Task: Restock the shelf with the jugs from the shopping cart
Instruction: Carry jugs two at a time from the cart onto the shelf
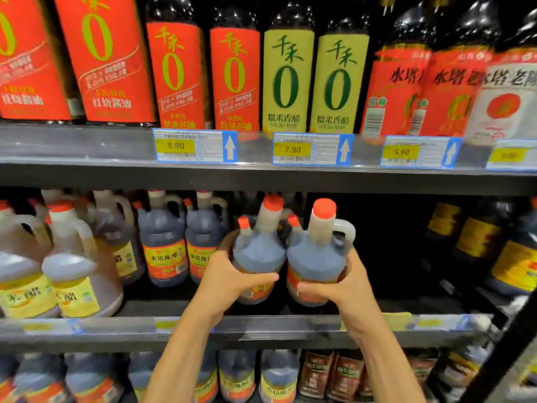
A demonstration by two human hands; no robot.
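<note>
On the middle shelf (261, 324), pale jugs with yellow labels (72, 274) stand at the left, then two dark jugs with red labels (165, 251) already in place. Next the left hand (229, 274) wraps its fingers (261, 277) around one dark jug (258, 254), and the right hand (340, 282) clasps a second jug (316, 257) touching the first, both over the shelf's front. To their right is a dark empty gap, so restocking looks partly done; the cart is out of view, so what remains cannot be told.
</note>
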